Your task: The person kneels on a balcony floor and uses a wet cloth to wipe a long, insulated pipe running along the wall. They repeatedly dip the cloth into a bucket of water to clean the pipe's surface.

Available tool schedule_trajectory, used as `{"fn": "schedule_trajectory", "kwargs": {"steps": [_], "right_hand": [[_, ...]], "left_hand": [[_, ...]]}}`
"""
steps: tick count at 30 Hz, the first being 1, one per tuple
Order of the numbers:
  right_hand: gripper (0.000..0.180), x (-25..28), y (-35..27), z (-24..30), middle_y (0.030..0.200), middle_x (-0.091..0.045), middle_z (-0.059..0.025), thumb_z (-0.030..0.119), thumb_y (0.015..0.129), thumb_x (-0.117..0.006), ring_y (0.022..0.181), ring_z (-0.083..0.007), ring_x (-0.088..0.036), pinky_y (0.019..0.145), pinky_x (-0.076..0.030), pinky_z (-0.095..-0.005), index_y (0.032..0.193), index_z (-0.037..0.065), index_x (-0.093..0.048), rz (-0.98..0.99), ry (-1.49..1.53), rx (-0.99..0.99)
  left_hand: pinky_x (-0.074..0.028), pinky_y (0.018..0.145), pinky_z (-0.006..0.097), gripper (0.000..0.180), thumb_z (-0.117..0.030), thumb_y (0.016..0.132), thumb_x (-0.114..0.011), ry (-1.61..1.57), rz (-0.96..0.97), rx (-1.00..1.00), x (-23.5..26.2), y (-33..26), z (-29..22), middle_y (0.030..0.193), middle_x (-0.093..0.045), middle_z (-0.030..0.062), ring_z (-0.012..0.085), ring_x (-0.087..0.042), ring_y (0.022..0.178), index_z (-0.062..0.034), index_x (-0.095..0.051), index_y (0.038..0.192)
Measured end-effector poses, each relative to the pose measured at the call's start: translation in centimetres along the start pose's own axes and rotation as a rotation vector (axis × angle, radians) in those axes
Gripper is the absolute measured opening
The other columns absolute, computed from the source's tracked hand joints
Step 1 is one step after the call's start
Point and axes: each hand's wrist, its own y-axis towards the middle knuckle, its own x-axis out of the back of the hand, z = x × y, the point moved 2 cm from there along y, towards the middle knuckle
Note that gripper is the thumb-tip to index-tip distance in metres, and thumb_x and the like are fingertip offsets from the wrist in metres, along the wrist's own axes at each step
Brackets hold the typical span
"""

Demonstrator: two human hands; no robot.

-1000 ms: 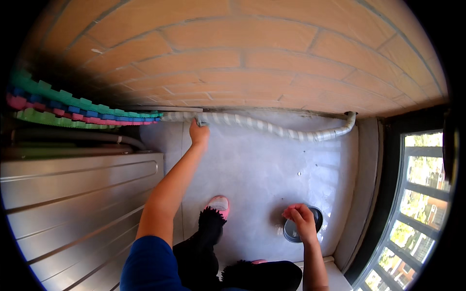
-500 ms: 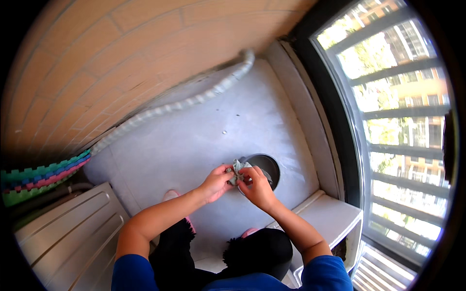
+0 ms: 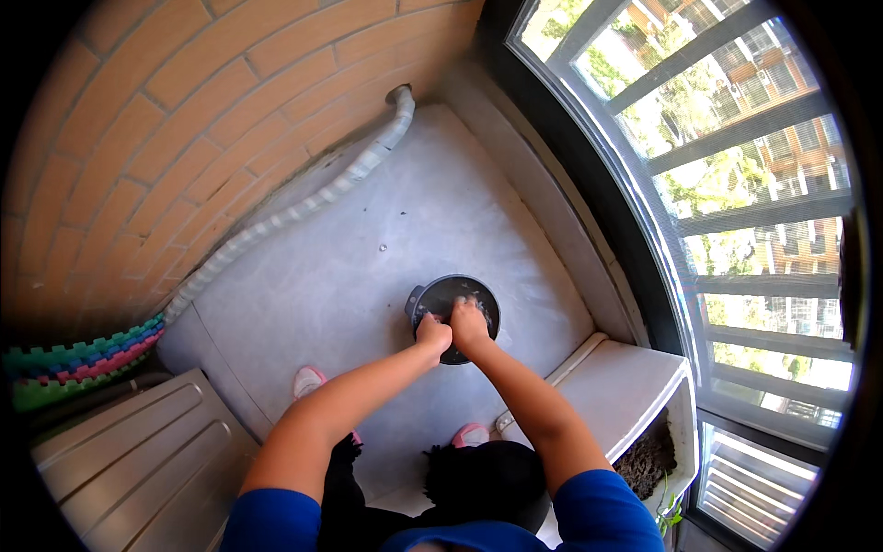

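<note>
Pot [image 3: 452,317], round and dark, sits on the grey floor [image 3: 368,258] near the window; with left hand [image 3: 432,329] and right hand [image 3: 468,322] pressing inside, fingers hidden, it could tip and spill.

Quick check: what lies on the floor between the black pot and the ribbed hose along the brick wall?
Nothing. In the head view, the stretch of grey floor between the black pot and the ribbed hose is bare apart from faint specks.
</note>
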Motion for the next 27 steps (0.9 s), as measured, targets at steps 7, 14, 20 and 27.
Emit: {"fn": "schedule_trajectory", "kwargs": {"steps": [7, 14, 20, 27], "right_hand": [[0.021, 8.2, -1.4, 0.0, 0.075, -0.055, -0.0056, 0.019, 0.077, -0.063, 0.065, -0.0122, -0.056, 0.058, -0.052, -0.0265, 0.076, 0.004, -0.049, 0.423, 0.774, -0.327], [0.018, 11.6, -2.4, 1.1, 0.075, -0.053, -0.0027, 0.017, 0.079, -0.062, 0.067, -0.0092, -0.054, 0.056, -0.050, -0.0239, 0.083, 0.004, -0.050, 0.475, 0.816, -0.264], [0.018, 14.7, -4.2, 2.4, 0.079, -0.055, -0.0027, 0.007, 0.080, -0.057, 0.071, -0.0093, -0.055, 0.061, -0.047, -0.0242, 0.097, 0.002, -0.052, 0.357, 0.654, 0.054], [0.017, 16.7, -5.4, 3.0, 0.083, -0.059, -0.0051, 0.002, 0.080, -0.055, 0.076, -0.0099, -0.057, 0.066, -0.046, -0.0235, 0.097, 0.000, -0.053, 0.186, 0.958, 0.158]], "left_hand": [[-0.050, 0.067, 0.031, 0.053, 0.005, 0.073, -0.046, -0.151, 0.158, -0.066, 2.5, -6.7, -4.9, 0.117, -0.037, 0.0139, 0.0231, -0.052, 0.089, -0.0085, -0.032, 0.123], [-0.051, 0.070, 0.037, 0.055, 0.000, 0.073, -0.053, -0.407, 0.258, 0.095, 3.9, -5.2, -3.8, 0.101, -0.045, 0.0113, 0.0212, -0.053, 0.083, -0.0067, -0.031, 0.123], [-0.048, 0.079, 0.039, 0.061, 0.002, 0.070, -0.055, 0.037, 0.222, -0.172, 4.1, -9.0, -7.6, 0.117, -0.043, 0.0162, 0.0251, -0.050, 0.101, -0.0058, -0.029, 0.125], [-0.041, 0.085, 0.029, 0.046, -0.010, 0.069, -0.068, 0.441, 0.360, -0.667, 2.9, -8.7, -9.9, 0.110, -0.053, 0.0131, 0.0218, -0.052, 0.101, -0.0041, -0.049, 0.110]]}}
